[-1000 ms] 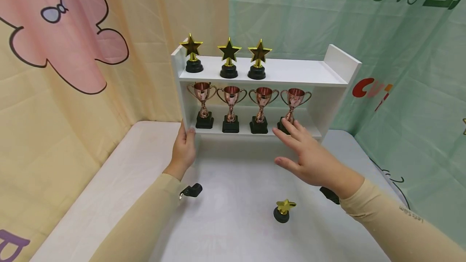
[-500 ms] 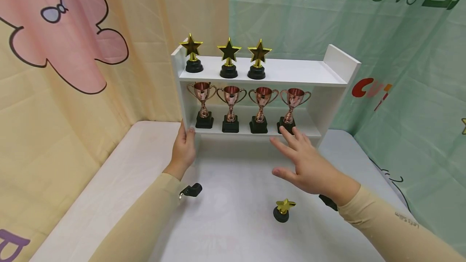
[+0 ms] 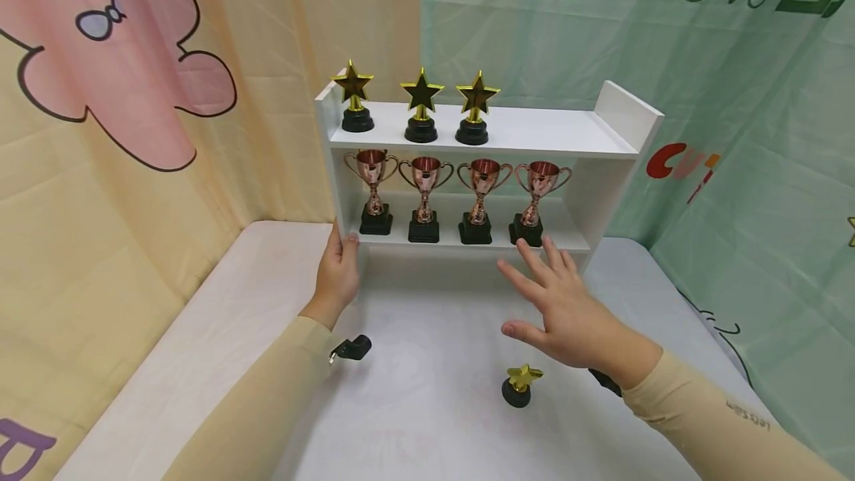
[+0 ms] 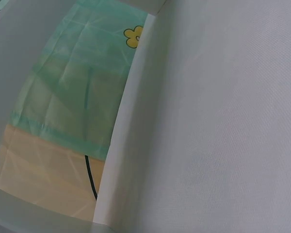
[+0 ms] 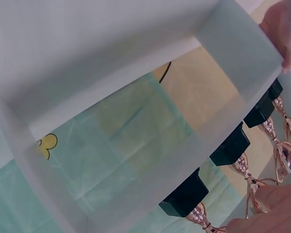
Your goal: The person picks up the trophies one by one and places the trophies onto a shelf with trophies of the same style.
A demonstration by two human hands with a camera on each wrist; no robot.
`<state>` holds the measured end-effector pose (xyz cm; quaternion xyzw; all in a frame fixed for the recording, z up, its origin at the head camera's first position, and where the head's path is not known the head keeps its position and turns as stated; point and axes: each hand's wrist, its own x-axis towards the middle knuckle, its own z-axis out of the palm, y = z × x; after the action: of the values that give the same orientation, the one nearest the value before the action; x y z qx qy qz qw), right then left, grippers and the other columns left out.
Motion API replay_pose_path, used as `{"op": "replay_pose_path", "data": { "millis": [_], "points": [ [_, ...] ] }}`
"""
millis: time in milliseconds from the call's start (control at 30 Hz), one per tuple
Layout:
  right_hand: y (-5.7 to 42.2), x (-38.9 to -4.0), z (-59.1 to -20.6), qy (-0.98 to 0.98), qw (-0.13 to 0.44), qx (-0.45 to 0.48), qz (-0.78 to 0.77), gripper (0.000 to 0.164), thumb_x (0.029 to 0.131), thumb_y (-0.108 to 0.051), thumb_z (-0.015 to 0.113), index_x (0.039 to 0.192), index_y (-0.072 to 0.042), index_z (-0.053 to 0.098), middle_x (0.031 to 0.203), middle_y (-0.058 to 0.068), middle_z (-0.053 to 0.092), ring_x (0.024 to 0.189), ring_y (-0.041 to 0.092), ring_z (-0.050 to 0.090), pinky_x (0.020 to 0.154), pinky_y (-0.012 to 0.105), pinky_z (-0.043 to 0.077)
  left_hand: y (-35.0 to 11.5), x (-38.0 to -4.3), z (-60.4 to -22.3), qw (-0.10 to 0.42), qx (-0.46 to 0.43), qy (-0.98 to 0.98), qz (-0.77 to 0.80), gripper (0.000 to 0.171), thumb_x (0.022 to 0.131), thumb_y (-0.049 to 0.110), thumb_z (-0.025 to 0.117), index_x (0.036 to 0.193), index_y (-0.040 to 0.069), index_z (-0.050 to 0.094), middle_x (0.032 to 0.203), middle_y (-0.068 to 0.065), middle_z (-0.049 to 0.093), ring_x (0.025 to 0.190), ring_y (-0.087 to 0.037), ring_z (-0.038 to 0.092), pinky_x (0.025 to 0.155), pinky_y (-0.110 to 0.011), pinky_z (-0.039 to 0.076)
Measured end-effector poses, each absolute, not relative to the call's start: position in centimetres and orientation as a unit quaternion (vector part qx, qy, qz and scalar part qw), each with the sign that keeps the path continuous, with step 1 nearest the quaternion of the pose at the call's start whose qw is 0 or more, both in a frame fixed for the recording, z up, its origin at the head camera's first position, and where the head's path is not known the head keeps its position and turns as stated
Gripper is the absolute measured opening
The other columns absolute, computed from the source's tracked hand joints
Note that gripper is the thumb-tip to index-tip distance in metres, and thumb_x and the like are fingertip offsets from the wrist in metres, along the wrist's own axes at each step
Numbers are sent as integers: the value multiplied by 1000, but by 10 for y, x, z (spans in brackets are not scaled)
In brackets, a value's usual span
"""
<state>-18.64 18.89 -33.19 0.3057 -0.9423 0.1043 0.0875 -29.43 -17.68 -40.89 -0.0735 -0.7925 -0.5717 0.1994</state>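
Observation:
A white two-tier shelf [image 3: 534,129] stands on the table, and my left hand [image 3: 337,273] grips the lower edge of its left side, thumb in front. My right hand [image 3: 568,306] is spread out, fingers apart, holding nothing, just in front of the rightmost rose-gold trophy cup [image 3: 541,178]. Whether a fingertip touches that cup's black base [image 3: 525,230] is hard to tell. Several such cups stand in a row on the lower tier. Three gold star trophies [image 3: 421,95] stand upright on the top tier, left of its middle. Another star trophy [image 3: 517,386] stands on the table below my right hand.
The table [image 3: 414,421] has a white cover. Behind the shelf hang a beige curtain [image 3: 280,80] with a pink cartoon bear and a green curtain [image 3: 735,80] with lettering. Black wrist cameras [image 3: 352,348] show at both wrists.
My right hand has drawn down and back a little from the rightmost cup's base, its fingers spreading. The left hand keeps its grip on the shelf, and the trophies have not moved.

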Motion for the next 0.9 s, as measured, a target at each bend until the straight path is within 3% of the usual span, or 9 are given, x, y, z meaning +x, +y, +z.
{"op": "replay_pose_path", "data": {
  "millis": [900],
  "points": [
    [194, -172, -355, -945, 73, 302, 104, 88, 94, -57, 71, 165, -17, 37, 176, 20, 13, 158, 59, 2, 120, 80, 9, -176, -296, -409, 207, -75, -789, -574, 57, 115, 29, 35, 170, 25, 19, 173, -12, 30, 159, -36, 30, 127, -60, 27]
  ]
}}
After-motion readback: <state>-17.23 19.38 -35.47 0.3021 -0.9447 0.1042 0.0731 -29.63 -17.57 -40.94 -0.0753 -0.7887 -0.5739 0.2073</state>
